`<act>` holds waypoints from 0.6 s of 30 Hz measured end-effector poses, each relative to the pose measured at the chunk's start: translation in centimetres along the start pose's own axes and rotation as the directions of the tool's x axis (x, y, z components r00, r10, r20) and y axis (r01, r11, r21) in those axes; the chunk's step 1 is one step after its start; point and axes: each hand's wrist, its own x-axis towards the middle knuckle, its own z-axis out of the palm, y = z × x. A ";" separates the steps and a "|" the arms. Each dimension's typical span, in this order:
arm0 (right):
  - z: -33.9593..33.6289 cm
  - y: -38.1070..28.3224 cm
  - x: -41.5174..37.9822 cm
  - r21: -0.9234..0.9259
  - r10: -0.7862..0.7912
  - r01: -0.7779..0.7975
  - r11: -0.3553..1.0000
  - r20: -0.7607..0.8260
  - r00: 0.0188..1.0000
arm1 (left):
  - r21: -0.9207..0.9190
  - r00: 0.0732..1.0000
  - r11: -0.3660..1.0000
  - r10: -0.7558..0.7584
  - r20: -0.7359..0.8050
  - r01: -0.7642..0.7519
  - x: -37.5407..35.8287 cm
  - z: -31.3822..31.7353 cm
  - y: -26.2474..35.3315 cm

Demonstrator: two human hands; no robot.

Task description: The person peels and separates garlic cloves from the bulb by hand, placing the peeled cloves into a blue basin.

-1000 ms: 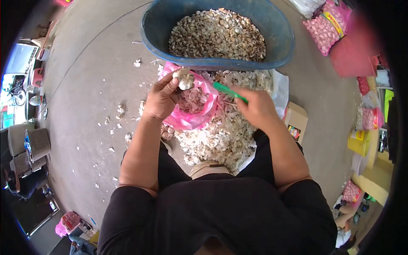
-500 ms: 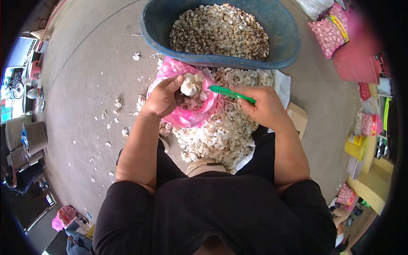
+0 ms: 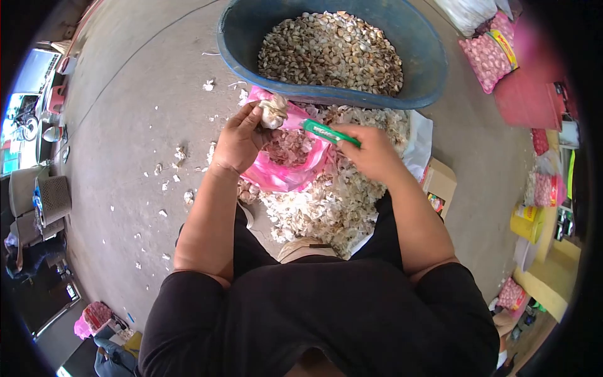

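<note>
A whitish garlic bulb [image 3: 274, 112] is gripped between the thumb and fingers of my left hand [image 3: 240, 139], over an open pink plastic bag [image 3: 276, 179] with papery skins inside. My right hand [image 3: 372, 152] is closed around a green box cutter [image 3: 331, 132], its front end pointing left at the bulb with a small gap between them. Whether its blade is out, I cannot make out. Just beyond the hands stands a blue tub [image 3: 339, 93] holding a heap of loose garlic cloves [image 3: 330, 53]. Pale garlic skins [image 3: 314, 217] are piled between my legs.
A cardboard box [image 3: 440, 182] sits right of the skins, by a white sheet [image 3: 419, 138]. Scraps of skin dot the concrete floor [image 3: 132, 151] at left. A filled pink mesh bag [image 3: 488, 61] and a red tub [image 3: 529, 100] stand at far right.
My left hand has raised the garlic bulb slightly and turned it, so its papery side shows. My right hand has shifted left with the box cutter. The view has moved a little.
</note>
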 end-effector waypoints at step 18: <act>5.4 -0.5 1.8 -0.035 -0.189 0.186 0.982 -0.085 0.978 | 0.529 0.998 0.848 -0.006 -0.058 0.036 -0.8 3.7 -3.6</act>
